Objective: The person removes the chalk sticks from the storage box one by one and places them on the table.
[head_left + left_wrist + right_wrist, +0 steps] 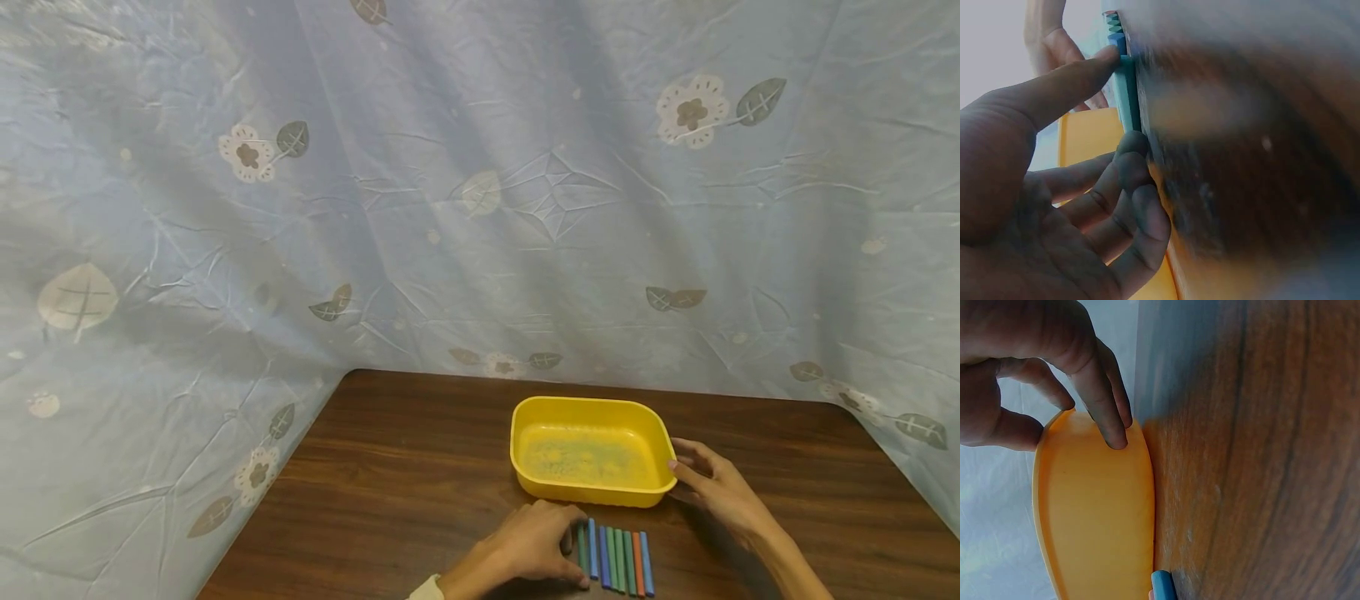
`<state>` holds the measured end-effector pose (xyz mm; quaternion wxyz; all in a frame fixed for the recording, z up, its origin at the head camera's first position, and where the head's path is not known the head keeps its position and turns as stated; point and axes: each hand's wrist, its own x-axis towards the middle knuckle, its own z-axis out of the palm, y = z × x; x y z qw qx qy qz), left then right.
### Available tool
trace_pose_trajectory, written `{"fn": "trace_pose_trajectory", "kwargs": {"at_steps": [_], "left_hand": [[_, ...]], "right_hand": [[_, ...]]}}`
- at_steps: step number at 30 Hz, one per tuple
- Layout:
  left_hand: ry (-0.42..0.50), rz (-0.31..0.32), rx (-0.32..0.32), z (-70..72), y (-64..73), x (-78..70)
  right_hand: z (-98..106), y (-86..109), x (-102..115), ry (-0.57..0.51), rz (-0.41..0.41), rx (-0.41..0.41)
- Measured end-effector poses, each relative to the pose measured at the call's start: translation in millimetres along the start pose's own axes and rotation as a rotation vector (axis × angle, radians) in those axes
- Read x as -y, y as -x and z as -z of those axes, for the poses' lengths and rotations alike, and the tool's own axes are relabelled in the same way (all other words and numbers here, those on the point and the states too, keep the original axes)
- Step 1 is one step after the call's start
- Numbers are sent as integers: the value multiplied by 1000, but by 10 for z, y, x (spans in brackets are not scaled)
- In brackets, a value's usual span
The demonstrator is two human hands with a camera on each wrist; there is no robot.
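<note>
Several coloured chalk sticks (618, 560) lie side by side in a row on the table, green, blue and one orange-red stick (639, 567) among them. My left hand (528, 542) is at the row's left end. It pinches the outermost green chalk stick (1127, 94) lengthwise, thumb at its near end and a fingertip at its far end. Behind the row stands a yellow plastic basin (592, 497), with bluish-green dust on its bottom. My right hand (716, 492) grips the basin's right end, thumb at the rim and fingers (1107, 419) against the outer wall.
The dark wood-grain table (397, 467) extends to both sides of the basin. A pale blue curtain (480, 250) with printed flowers and leaves hangs behind the table and along its left and right sides.
</note>
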<state>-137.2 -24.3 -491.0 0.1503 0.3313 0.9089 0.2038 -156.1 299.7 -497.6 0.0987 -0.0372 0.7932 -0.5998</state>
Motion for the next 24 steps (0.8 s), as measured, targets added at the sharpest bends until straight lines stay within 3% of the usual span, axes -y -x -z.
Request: {"fn": "trace_pose_trajectory", "kwargs": {"at_steps": [9, 14, 19, 24], "left_hand": [[-5, 1, 6, -14, -7, 0], [-18, -29, -22, 7, 12, -24], [13, -46, -83, 136, 61, -80], [112, -30, -125, 342, 134, -86]], "right_hand": [[16, -27, 1, 10, -31, 11], [36, -30, 5, 22, -36, 9], [66, -4, -2, 22, -45, 5], [112, 25, -37, 31, -41, 18]]}}
